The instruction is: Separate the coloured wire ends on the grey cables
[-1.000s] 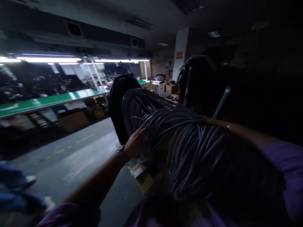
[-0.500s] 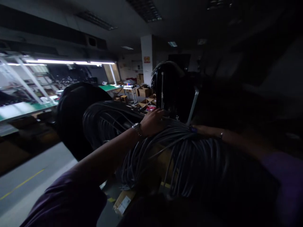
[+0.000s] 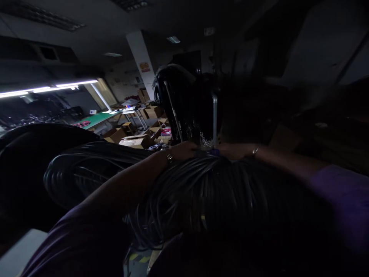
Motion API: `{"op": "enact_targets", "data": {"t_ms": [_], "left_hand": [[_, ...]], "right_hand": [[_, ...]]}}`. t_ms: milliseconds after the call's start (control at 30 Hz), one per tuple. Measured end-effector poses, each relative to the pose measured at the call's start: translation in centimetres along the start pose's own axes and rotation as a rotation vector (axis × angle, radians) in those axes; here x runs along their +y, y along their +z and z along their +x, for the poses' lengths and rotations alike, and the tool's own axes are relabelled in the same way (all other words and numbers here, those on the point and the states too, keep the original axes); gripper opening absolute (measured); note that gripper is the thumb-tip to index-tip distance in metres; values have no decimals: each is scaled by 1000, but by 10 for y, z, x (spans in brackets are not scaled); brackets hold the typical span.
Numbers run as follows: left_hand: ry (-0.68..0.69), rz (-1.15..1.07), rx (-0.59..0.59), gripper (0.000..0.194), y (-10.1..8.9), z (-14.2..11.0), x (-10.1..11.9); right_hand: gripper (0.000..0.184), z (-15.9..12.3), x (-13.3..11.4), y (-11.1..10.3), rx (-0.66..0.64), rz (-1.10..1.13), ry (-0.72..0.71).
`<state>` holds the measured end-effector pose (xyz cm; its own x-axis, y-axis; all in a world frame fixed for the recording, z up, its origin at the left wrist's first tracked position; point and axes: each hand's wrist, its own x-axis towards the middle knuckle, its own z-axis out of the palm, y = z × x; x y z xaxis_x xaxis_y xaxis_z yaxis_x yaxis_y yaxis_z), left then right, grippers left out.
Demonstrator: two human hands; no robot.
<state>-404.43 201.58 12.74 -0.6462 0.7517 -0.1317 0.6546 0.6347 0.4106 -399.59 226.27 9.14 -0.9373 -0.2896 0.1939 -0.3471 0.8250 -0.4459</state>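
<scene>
A large bundle of dark cables point(image 3: 207, 181) hangs in front of me, its strands fanning downward from the top. My left hand point(image 3: 184, 150) is at the top of this bundle, fingers curled over the strands and partly lost in shadow. Close to its right, my right hand point(image 3: 233, 151) grips the bundle's top, its fingertips mostly hidden. Between the two hands shows a small purple-blue piece point(image 3: 214, 152), too dark to name. Just behind the hands rises a grey metal post point(image 3: 215, 119).
More coiled cable point(image 3: 60, 173) hangs at the left. Behind the post is a shiny black hanging bundle point(image 3: 190, 104). Open cardboard boxes point(image 3: 135, 141) and a green-topped bench point(image 3: 99, 119) stand farther back. Striped yellow tape point(image 3: 141, 257) marks the floor below.
The view has turned right and tilted. My left hand has moved right along the cables and now lies close to my right hand, which stays at the bundle's top.
</scene>
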Motion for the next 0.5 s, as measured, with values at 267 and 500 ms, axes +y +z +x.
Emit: {"op": "enact_targets", "data": {"t_ms": [267, 500], "left_hand": [[-24, -155, 154, 29, 5, -31, -9], [110, -185, 216, 27, 9, -30, -15]], "right_hand": [[34, -53, -45, -74, -133, -129, -46], [32, -141, -147, 6, -57, 254, 31]]}}
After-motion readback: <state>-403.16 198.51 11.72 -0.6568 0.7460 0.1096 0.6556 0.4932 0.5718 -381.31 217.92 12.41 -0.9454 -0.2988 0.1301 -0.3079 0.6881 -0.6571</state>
